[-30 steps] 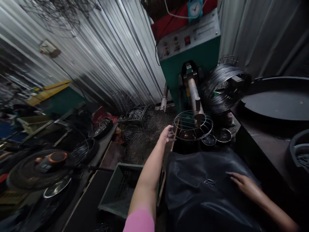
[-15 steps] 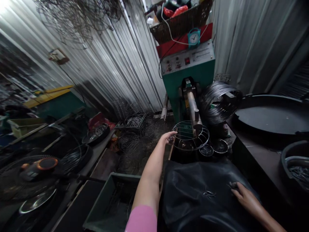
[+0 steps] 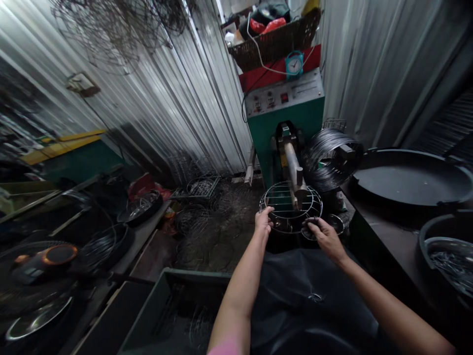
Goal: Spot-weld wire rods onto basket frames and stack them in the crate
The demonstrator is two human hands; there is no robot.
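A round wire rack sits under the metal arm of a green machine. My left hand grips the rack's near left rim, fingers curled. At the rack's near right rim my right hand is closed, pinching a small thing I cannot make out. A black sheet covers my lap below both hands, with a small wire piece lying on it.
A coil of dark wire hangs right of the machine. A large black round tray and a basin with wire bits are at the right. Finished wire racks lie on the floor; a green crate stands at lower left.
My right hand has left the black sheet and moved up to the rack's near right rim. My left hand slid a little nearer on the left rim.
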